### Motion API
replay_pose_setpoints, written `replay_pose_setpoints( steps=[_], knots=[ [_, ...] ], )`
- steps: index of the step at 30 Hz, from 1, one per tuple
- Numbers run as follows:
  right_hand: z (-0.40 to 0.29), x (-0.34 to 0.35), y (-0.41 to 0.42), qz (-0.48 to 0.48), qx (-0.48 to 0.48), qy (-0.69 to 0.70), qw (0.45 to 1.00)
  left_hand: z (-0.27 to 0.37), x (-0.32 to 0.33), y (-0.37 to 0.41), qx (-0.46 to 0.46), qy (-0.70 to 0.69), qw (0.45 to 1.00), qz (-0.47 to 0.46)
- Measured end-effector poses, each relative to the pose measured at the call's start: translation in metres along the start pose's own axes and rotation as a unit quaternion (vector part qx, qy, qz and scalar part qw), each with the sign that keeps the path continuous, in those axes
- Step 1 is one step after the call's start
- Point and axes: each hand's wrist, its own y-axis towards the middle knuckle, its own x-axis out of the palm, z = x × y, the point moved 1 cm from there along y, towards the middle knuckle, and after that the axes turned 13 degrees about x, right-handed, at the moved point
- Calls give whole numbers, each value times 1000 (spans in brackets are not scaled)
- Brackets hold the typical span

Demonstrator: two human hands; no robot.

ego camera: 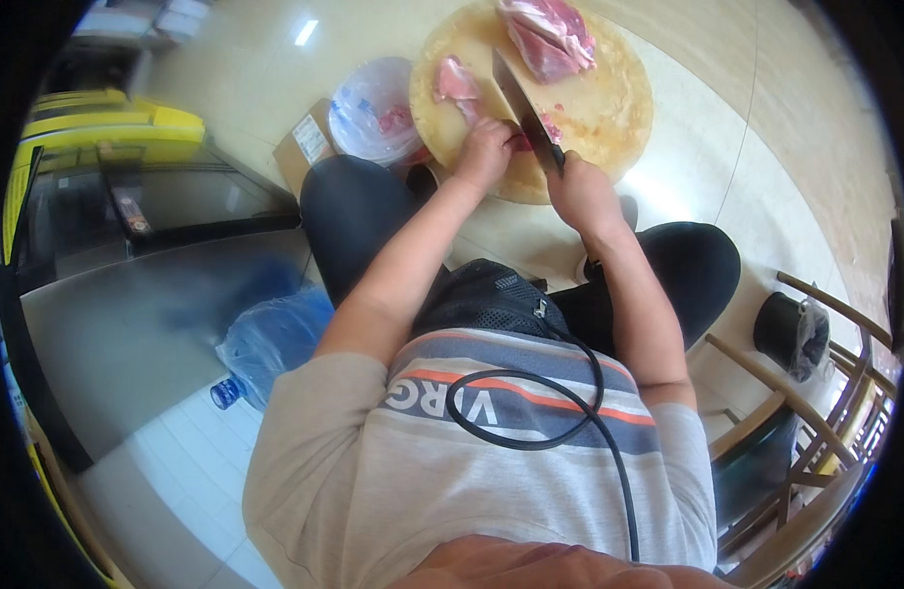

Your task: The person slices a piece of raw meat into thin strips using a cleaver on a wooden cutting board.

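Observation:
A round, thick chopping board [606, 132] lies before me. My right hand [586, 193] grips the black handle of a broad kitchen knife [524, 107], whose blade points away from me across the board. My left hand [486, 152] presses a strip of red meat [520, 143] on the board, just left of the blade. Small meat bits [551, 129] lie right of the blade. Beyond my left hand rests a pale pink piece of meat [457, 81]. A large chunk of raw meat [549, 38] sits at the board's far side.
Left of the board stands a bowl lined with clear plastic [371, 110], with some meat inside, beside a cardboard box [305, 147]. A glass-fronted cabinet [194, 191] and a blue plastic water bottle [275, 342] are on my left. Wooden chairs [783, 390] and a black bin [779, 324] stand right.

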Motion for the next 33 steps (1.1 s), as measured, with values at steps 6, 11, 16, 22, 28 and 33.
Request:
replay_pose_setpoints(
  steps=[6,11,16,22,28,33],
  knots=[
    [-4,10,14,-41,5,46,998,4,2,-1,29,-21,999,7],
    [-10,19,52,-5,-4,65,998,3,1,0,16,-27,999,-41],
    [-5,11,45,14,26,105,994,-3,-1,1,0,-31,999,-9],
    [2,5,15,106,-66,61,990,-6,-11,-1,-64,-39,997,-11],
    [2,17,6,51,-42,19,998,-2,-6,-5,-9,-11,1000,-8],
    [-8,14,19,-39,11,54,998,-4,0,-8,32,-20,999,-24]
  ],
)
